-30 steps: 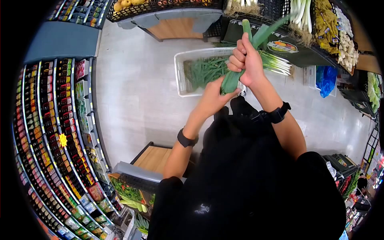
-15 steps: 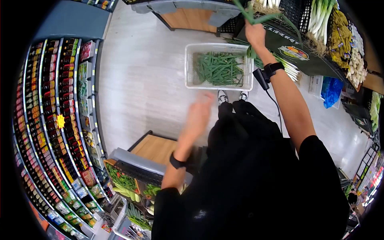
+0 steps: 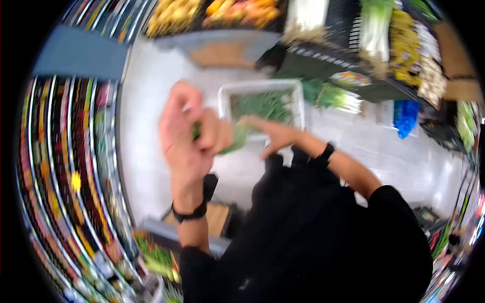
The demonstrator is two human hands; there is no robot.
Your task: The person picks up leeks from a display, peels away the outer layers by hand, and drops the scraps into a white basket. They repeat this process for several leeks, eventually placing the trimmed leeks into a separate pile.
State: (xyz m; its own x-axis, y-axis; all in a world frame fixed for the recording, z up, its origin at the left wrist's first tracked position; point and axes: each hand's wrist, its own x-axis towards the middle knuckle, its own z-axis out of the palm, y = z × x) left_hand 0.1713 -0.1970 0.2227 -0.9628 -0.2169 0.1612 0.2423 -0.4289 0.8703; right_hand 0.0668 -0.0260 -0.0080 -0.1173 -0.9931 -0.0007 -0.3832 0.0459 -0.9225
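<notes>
My left hand (image 3: 189, 139), blurred and raised close to the camera, has its fingers curled around a green leaf (image 3: 235, 140) that looks like leek or scallion leaf. Part of the leaf shows between the fingers. To its right, my right hand (image 3: 278, 135) reaches toward the leaf, with thumb apart from the outstretched fingers and fingertips at the leaf's edge in this view. Beneath both hands a white plastic crate (image 3: 299, 106) stands on the floor. Cut green leaves (image 3: 268, 105) lie inside it, partly hidden by my hands.
Bundled leeks (image 3: 333, 97) lie right of the crate, below a dark display stand (image 3: 313, 65) bearing white-stemmed leeks (image 3: 376, 33). Fruit bins (image 3: 240, 12) stand at the back. Bottle shelves (image 3: 65, 166) line the left side. A blue plastic bag (image 3: 405, 118) hangs at right.
My right hand has come down and left from the display stand, where it held green leaves. My left hand has risen toward the camera and now holds a green leaf. The view has shifted.
</notes>
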